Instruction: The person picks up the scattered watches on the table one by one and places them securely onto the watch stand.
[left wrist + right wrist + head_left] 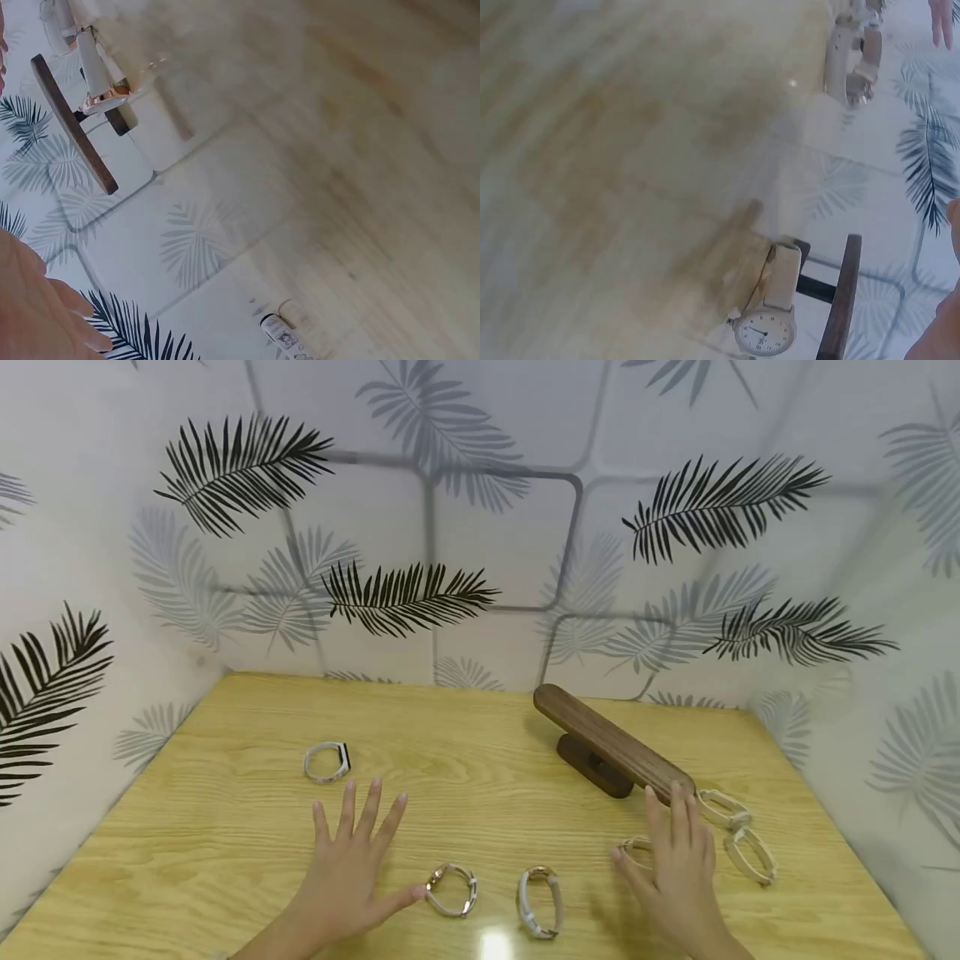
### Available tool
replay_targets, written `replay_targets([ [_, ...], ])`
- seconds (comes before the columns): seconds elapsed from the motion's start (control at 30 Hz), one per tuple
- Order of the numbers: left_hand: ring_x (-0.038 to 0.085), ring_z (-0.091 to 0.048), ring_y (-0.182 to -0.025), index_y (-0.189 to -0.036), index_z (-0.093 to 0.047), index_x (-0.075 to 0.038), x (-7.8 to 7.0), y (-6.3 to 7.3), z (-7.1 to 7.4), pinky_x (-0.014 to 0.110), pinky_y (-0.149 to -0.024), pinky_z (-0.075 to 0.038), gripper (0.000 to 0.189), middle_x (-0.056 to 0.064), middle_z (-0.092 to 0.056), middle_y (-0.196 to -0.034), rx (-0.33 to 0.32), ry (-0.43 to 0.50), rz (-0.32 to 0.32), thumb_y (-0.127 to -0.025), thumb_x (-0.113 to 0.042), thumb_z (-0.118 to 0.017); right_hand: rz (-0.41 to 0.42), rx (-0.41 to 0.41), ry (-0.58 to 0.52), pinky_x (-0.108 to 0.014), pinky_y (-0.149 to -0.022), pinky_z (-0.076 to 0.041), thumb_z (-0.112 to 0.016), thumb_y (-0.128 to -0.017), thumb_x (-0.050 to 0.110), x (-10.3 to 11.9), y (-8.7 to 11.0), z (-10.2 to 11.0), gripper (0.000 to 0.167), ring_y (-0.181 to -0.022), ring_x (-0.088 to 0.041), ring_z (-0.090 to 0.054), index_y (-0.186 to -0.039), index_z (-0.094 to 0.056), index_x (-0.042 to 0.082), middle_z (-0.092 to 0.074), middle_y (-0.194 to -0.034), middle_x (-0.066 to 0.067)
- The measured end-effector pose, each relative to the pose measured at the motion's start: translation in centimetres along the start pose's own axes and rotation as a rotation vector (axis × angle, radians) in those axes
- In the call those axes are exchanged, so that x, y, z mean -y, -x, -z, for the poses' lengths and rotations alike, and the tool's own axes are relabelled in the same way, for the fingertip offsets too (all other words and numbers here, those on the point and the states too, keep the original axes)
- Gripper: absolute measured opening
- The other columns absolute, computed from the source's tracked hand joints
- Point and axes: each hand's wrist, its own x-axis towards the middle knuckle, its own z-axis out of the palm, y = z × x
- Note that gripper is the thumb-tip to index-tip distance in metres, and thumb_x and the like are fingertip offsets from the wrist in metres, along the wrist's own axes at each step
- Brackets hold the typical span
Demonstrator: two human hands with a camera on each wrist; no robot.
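My left hand [337,872] is spread with its fingers straight. Its thumb tip is beside a pale-strapped watch [472,887], and whether they touch I cannot tell. Beyond those fingers stands a white fitness band [344,758] with a dark screen. My right hand [678,872], fingers extended, partly hides a cream-strapped watch [636,842]; nothing is seen in its grip. In the right wrist view a watch [765,334] shows a round white dial. Between the hands stands another white-strapped watch [527,906]. To the right are two cream watches [738,818].
A dark wooden stand [615,743] with a long bar on a base lies behind the right hand, whose fingertips overlap its near end in view. The wood-grain table [450,735] meets a leaf-patterned wall [495,543] at the back.
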Motion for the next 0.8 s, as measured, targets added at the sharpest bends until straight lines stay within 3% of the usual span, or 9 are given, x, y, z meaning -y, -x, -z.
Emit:
replay_targets([
  [0.13, 0.055, -0.012, -0.135, -0.151, -0.010, -0.016, -0.1, -0.8, 0.2, 0.081, -0.095, -0.011, 0.087, 0.028, -0.014, -0.151, 0.035, 0.049, 0.027, -0.086, -0.071, -0.031, -0.023, -0.080, -0.072, -0.080, -0.094, -0.012, -0.057, -0.091, 0.023, -0.9, -1.7, 0.3, 0.070, -0.126, -0.062, -0.012, -0.140, -0.023, -0.012, -0.010, -0.142, -0.041],
  [0.27, 0.051, -0.008, -0.138, -0.150, -0.015, -0.011, -0.5, -1.8, 0.4, 0.077, -0.101, -0.011, 0.084, 0.028, -0.014, -0.151, 0.074, 0.116, 0.061, -0.089, -0.060, -0.044, -0.103, -0.126, -0.172, -0.081, -0.093, -0.011, -0.053, -0.092, 0.011, -1.7, -3.0, 0.6, 0.060, -0.125, -0.064, -0.011, -0.138, -0.024, -0.015, -0.011, -0.140, -0.043],
  [0.57, 0.048, -0.013, -0.138, -0.150, -0.014, -0.010, -1.5, -4.2, 0.3, 0.071, -0.105, -0.016, 0.079, 0.025, -0.015, -0.152, 0.105, 0.212, 0.060, -0.092, -0.053, -0.046, -0.366, -0.064, -0.334, -0.078, -0.099, -0.007, -0.042, -0.098, 0.011, -3.0, -4.0, 0.3, 0.058, -0.132, -0.058, 0.001, -0.142, -0.014, -0.013, 0.000, -0.147, -0.037],
  [0.8, 0.046, -0.017, -0.139, -0.150, -0.014, -0.008, -1.4, -6.8, -0.1, 0.065, -0.109, -0.018, 0.074, 0.023, -0.018, -0.152, 0.151, 0.356, 0.075, -0.095, -0.049, -0.043, -0.539, -0.041, -0.390, -0.068, -0.108, -0.011, -0.036, -0.099, 0.012, -3.7, -5.0, 0.1, 0.058, -0.136, -0.054, -0.002, -0.143, -0.007, -0.013, -0.002, -0.148, -0.035],
])
